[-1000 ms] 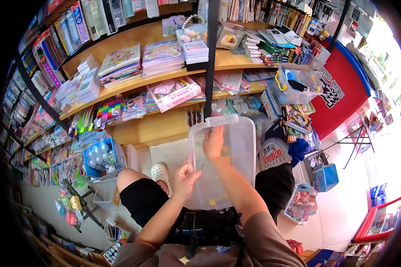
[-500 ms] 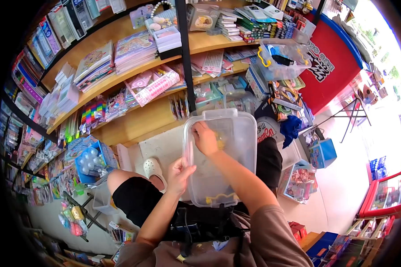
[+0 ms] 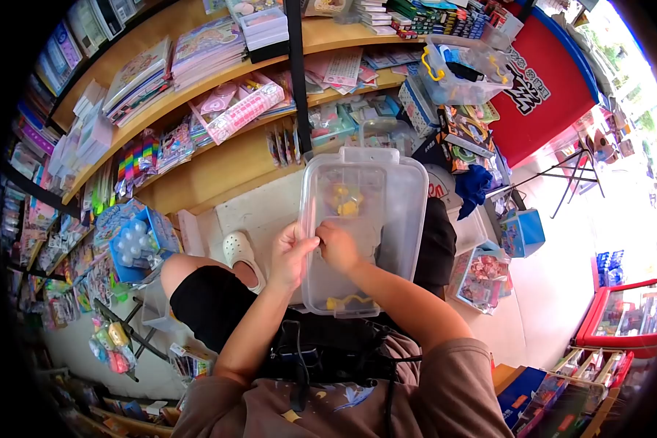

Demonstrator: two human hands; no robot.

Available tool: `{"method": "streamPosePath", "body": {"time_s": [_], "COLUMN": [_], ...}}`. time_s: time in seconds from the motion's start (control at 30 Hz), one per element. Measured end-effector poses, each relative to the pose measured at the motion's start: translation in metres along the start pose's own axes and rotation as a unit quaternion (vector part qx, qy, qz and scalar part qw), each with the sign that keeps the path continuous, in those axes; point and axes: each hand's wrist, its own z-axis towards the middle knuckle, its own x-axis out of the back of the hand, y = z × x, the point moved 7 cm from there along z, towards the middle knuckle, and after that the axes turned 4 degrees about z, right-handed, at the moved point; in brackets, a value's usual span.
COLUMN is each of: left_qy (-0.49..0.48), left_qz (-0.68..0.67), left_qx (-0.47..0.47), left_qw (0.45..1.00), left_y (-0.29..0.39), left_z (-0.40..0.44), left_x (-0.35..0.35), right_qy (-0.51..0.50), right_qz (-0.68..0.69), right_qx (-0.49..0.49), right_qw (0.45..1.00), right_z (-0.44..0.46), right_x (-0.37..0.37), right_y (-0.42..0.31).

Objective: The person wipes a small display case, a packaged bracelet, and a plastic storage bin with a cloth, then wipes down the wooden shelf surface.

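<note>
A clear plastic storage box point(image 3: 387, 219) lies across my lap, its broad translucent face toward me. Yellow handle pieces point(image 3: 347, 201) show at its far part, and a yellow handle point(image 3: 349, 301) at its near end. My left hand point(image 3: 293, 255) is closed on the box's left edge, thumb pointing inward. Beside that thumb, over the left part of the box, is my right hand point(image 3: 337, 248), its fingers curled and pinched together. Whatever they grip is hidden, though a small dark spot shows between the two hands.
Wooden shelves point(image 3: 197, 179) with books and stationery curve ahead. Another clear bin point(image 3: 466, 73) with yellow handles stands at the upper right, above boxes and a dark blue cloth point(image 3: 474, 188). A blue basket point(image 3: 140, 244) sits left of my knee, and a bin of packets point(image 3: 483, 277) on the right.
My right hand has come down from the box's upper left corner to beside my left thumb, its fingers now curled. My left hand stays at the left edge. The camera view has shifted slightly.
</note>
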Motion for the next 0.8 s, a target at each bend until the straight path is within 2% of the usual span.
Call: {"method": "streamPosePath", "body": {"time_s": [0.1,0.4,0.7,0.8], "left_qy": [-0.007,-0.02,0.009,0.012], "left_qz": [-0.012,0.011,0.032,0.032], "left_qx": [-0.019,-0.034,-0.03,-0.022], "left_qw": [1.0,0.999,0.999,0.999], "left_y": [-0.002,0.013,0.008,0.011], "left_z": [0.001,-0.003,-0.002,-0.004], "left_x": [0.003,-0.012,-0.012,-0.015], "right_qy": [-0.071,-0.144,-0.181,-0.193], "right_qz": [0.03,0.074,-0.097,-0.134], "right_qx": [-0.03,-0.076,-0.204,-0.198], "right_qw": [0.997,0.984,0.957,0.952], "right_z": [-0.021,-0.03,-0.03,-0.033], "right_x": [-0.019,-0.028,-0.041,-0.027], "right_y": [0.005,0.007,0.022,0.024]}}
